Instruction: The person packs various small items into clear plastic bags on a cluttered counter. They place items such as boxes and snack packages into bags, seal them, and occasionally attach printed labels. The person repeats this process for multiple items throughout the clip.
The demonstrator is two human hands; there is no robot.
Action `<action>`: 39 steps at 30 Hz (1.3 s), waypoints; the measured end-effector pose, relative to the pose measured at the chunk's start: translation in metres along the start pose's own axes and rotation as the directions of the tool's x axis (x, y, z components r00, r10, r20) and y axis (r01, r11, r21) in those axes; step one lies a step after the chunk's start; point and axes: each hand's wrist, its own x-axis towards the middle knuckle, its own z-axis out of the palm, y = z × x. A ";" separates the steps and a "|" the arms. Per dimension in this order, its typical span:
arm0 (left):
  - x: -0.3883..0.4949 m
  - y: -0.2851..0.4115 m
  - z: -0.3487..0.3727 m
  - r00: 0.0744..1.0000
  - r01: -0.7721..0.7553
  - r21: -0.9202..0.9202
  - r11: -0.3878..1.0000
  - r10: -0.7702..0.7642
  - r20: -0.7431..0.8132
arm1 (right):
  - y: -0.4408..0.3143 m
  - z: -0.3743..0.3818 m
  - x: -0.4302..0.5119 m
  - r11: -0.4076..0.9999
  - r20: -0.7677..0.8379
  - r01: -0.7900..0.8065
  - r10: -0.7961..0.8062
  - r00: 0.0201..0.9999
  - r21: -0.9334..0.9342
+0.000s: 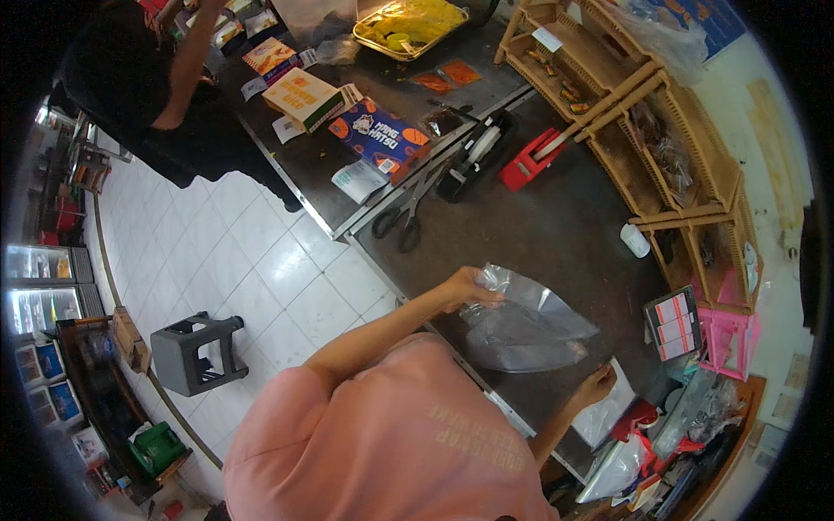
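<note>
My left hand (472, 286) grips the upper left end of a clear plastic bag (531, 325), which spreads out above the dark tabletop (508, 234). The bag looks flat, and I can make out nothing inside it. Lower right, my right hand (594, 385) has its fingers curled at the edge of a white sheet (609, 407). Whether they pinch the sheet or only rest on it is unclear. Beyond the bag lie black-handled scissors (407, 218), a black tape dispenser (474, 156) and a red tape dispenser (533, 159).
Wicker shelves (651, 140) line the right side, near a tablet-like device (674, 323) and a pink plastic rack (726, 335). Printed boxes (381, 133) and a foil tray (410, 29) of yellow food cover the far table. A person in black (130, 98) stands there. A grey stool (195, 352) is behind left.
</note>
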 end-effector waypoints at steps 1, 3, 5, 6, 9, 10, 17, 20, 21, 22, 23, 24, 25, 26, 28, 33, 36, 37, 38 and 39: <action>0.001 -0.005 0.007 1.000 -0.002 0.069 0.998 0.004 -0.021 | -0.026 -0.001 -0.019 0.985 0.237 -0.075 0.037 0.971 0.152; 0.006 -0.025 0.023 0.999 -0.027 0.273 0.962 0.033 -0.018 | -0.053 0.007 -0.043 0.869 0.674 -0.314 -0.031 0.738 0.383; 0.006 -0.039 0.042 0.988 -0.135 0.448 0.884 0.155 -0.008 | -0.059 0.043 -0.070 0.895 0.879 -0.446 0.199 0.434 0.018; 0.002 -0.042 0.050 0.966 -0.219 0.521 0.825 0.258 -0.003 | -0.059 0.052 -0.076 0.846 0.884 -0.529 0.189 0.427 0.075; -0.016 -0.011 0.046 0.952 -0.277 0.658 0.701 0.293 0.089 | -0.073 0.061 -0.090 0.561 0.886 -0.806 0.258 0.386 0.188; -0.018 -0.006 0.038 0.945 -0.309 0.664 0.681 0.298 0.134 | -0.100 0.053 -0.084 0.403 0.870 -0.892 0.343 0.354 0.204; -0.009 0.037 -0.009 0.769 0.025 0.935 0.355 0.590 -0.245 | -0.094 0.006 -0.035 0.773 0.939 -0.632 0.253 0.234 -0.051; -0.017 0.047 0.010 0.573 0.069 0.994 0.088 0.812 -0.112 | -0.083 0.012 -0.003 0.974 0.971 -0.207 0.136 0.194 -0.095; -0.016 0.040 0.017 0.575 0.003 0.999 -0.049 0.817 0.039 | -0.079 0.014 0.007 0.995 0.988 -0.061 0.089 0.126 -0.082; -0.017 0.032 0.024 0.565 -0.059 0.980 -0.188 0.804 0.188 | -0.080 0.019 0.015 0.981 0.986 -0.114 0.164 0.040 -0.159; -0.017 0.018 0.042 0.720 -0.192 0.973 -0.130 0.655 0.230 | -0.083 0.028 0.026 0.958 0.971 -0.159 0.234 -0.050 -0.239; -0.018 0.011 0.051 0.828 -0.312 0.949 -0.036 0.480 0.290 | -0.085 0.031 0.035 0.926 0.943 -0.192 0.303 -0.138 -0.326; -0.011 0.000 0.041 0.851 -0.288 0.958 -0.007 0.457 0.259 | -0.074 0.032 0.047 0.953 0.951 -0.049 0.294 -0.092 -0.299; 0.003 -0.018 0.020 0.868 -0.267 0.964 0.015 0.438 0.233 | -0.057 0.038 0.057 0.959 0.962 0.099 0.271 -0.043 -0.266; 0.001 -0.008 0.011 0.941 -0.102 0.986 0.132 0.334 0.053 | -0.063 0.044 0.058 0.925 0.963 0.294 0.266 -0.050 -0.241; -0.009 -0.010 0.023 0.927 -0.174 0.959 0.223 0.367 0.083 | -0.155 0.086 0.050 0.749 0.919 0.663 -0.260 0.296 -0.001; -0.006 -0.021 0.020 0.936 -0.269 0.909 0.317 0.309 0.169 | -0.297 0.176 -0.008 0.714 0.616 0.472 -0.693 0.374 0.517; -0.006 -0.022 0.020 0.939 -0.281 0.897 0.342 0.289 0.185 | -0.324 0.218 -0.037 0.699 0.636 0.227 -0.713 0.295 0.679; -0.008 -0.018 0.020 0.950 -0.252 0.890 0.380 0.271 0.154 | -0.354 0.247 -0.065 0.582 0.578 0.469 -0.798 0.172 0.664; -0.012 -0.011 0.023 0.959 -0.233 0.884 0.406 0.244 0.141 | -0.361 0.293 -0.089 0.524 0.547 0.550 -0.826 0.140 0.650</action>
